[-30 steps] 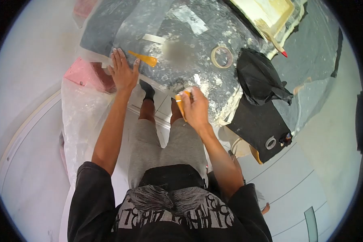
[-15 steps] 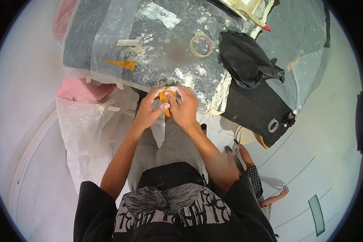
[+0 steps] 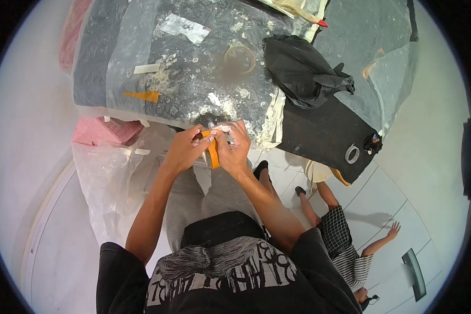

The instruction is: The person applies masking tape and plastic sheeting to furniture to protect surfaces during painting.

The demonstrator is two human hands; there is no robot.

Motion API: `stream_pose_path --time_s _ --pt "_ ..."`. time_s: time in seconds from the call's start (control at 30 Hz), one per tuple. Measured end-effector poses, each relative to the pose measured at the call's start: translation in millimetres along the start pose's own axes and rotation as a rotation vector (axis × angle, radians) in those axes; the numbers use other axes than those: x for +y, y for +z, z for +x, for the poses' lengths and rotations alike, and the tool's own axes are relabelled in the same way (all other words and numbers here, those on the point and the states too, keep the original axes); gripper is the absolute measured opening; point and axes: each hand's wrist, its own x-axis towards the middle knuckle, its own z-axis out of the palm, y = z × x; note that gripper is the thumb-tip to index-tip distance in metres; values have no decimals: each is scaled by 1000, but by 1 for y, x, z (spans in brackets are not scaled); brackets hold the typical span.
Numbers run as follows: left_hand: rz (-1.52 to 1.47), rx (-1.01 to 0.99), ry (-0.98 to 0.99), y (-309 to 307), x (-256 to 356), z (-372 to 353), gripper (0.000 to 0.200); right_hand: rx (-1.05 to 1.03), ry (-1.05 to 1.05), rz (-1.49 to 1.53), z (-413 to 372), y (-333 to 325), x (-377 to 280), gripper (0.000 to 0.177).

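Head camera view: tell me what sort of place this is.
Probably an indoor room set up for painting, plastering or similar messy work, though the exact trade is unclear: a plastic-covered surface spattered with white residue, a tape roll lying on it, and a red-tipped handle, perhaps a brush's.

Left fingers (image 3: pixel 191 134) and right fingers (image 3: pixel 239 132) surround a tape roll (image 3: pixel 214 154) at the near edge of the tabletop (image 3: pixel 186 86). On the tabletop's left lies a tape strip (image 3: pixel 149 96), with a second strip (image 3: pixel 146 68) just behind it and a scrap (image 3: pixel 186 29) farther back. A tape ring (image 3: pixel 254 62) lies mid-table; right of it is a plastic bag (image 3: pixel 303 70), a paintbrush (image 3: pixel 302 12) behind that. Before the bag, a board (image 3: pixel 319 136) bears another roll (image 3: pixel 352 154); a bucket (image 3: pixel 318 172) sits partly under its near edge.
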Motion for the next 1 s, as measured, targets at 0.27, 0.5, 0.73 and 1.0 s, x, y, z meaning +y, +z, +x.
stream_pose_path --time_s 0.27,0.5,0.73,1.0 --pt "-90 355 448 19 -2 9 18 -116 147 -20 19 -11 -16 32" --pt "-395 262 215 28 -6 2 15 299 -140 -392 56 -58 -11 81" --pt "-471 274 214 -8 -27 -14 17 579 62 -691 154 -162 12 127" --pt "-361 342 198 -44 -62 -38 17 399 82 -524 162 -164 14 29"
